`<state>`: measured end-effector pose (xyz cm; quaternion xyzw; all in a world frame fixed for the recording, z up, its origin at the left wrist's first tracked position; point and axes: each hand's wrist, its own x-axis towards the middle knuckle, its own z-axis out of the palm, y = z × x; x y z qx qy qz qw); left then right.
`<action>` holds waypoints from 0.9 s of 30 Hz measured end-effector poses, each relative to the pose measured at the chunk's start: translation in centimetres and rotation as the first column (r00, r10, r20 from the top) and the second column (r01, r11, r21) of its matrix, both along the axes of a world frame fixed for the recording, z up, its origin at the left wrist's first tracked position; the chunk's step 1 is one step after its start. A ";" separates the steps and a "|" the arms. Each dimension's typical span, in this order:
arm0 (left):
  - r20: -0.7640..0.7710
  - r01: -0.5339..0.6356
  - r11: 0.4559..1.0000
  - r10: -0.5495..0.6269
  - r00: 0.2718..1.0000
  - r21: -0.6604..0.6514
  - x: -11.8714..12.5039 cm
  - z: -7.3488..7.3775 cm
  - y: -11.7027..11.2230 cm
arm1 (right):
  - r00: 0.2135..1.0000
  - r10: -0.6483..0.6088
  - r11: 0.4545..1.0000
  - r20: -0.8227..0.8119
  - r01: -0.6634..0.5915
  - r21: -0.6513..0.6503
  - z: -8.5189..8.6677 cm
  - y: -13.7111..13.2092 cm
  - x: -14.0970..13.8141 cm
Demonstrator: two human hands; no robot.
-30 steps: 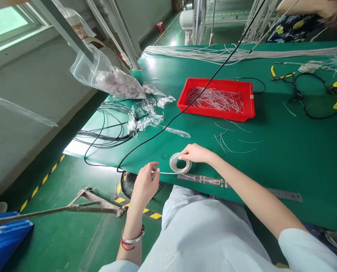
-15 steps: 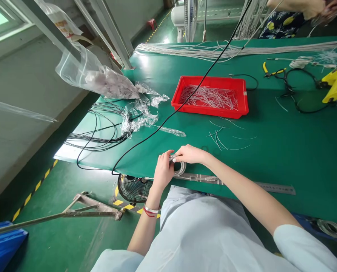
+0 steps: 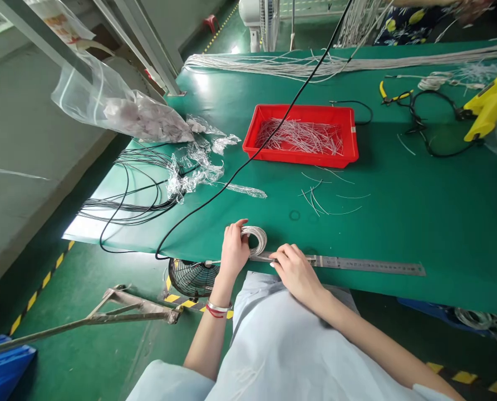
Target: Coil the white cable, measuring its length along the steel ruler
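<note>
My left hand [image 3: 234, 249] grips a small coil of white wire [image 3: 257, 237] at the near edge of the green table [image 3: 419, 211]. A loose end of the wire trails left from under that hand, past the table edge. My right hand [image 3: 296, 271] rests just to the right, fingers curled and pinched at the left end of a steel ruler [image 3: 357, 264] lying along the table edge. What the fingers pinch is too small to name.
A red tray [image 3: 348, 146] of cut white wires sits mid-table, with loose strands [image 3: 323, 197] in front. Black cables [image 3: 135, 195] and clear plastic bags [image 3: 118, 108] lie left. Yellow-handled pliers [image 3: 392, 96] and a yellow tool [image 3: 488, 106] lie far right. A floor fan [image 3: 192, 277] stands below the edge.
My left hand came in from off the table and took hold of the coil. My right hand let go of the coil and moved back to the ruler's end.
</note>
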<state>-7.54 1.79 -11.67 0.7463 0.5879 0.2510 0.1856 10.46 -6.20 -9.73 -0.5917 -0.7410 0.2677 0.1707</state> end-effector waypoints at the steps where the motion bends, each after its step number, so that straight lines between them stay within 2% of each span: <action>1: -0.002 -0.004 1.000 0.004 1.000 0.001 0.0 0.0 0.0 | 1.000 -0.009 1.000 0.011 0.009 0.023 -0.4 -0.1 0.0; 6: -0.017 -0.026 1.000 0.026 1.000 -0.005 0.1 0.1 0.0 | 0.998 -0.005 0.995 0.060 -0.001 0.102 -1.0 0.1 0.1; 14: -0.007 -0.034 0.999 0.034 0.999 -0.008 0.2 0.3 -0.1 | 0.993 0.012 0.991 0.120 -0.028 0.133 -0.8 0.2 -0.2; 27: 0.000 -0.027 1.000 0.027 1.000 -0.016 0.4 0.7 -0.2 | 0.994 -0.012 0.992 0.106 -0.001 0.127 -0.8 0.1 -0.2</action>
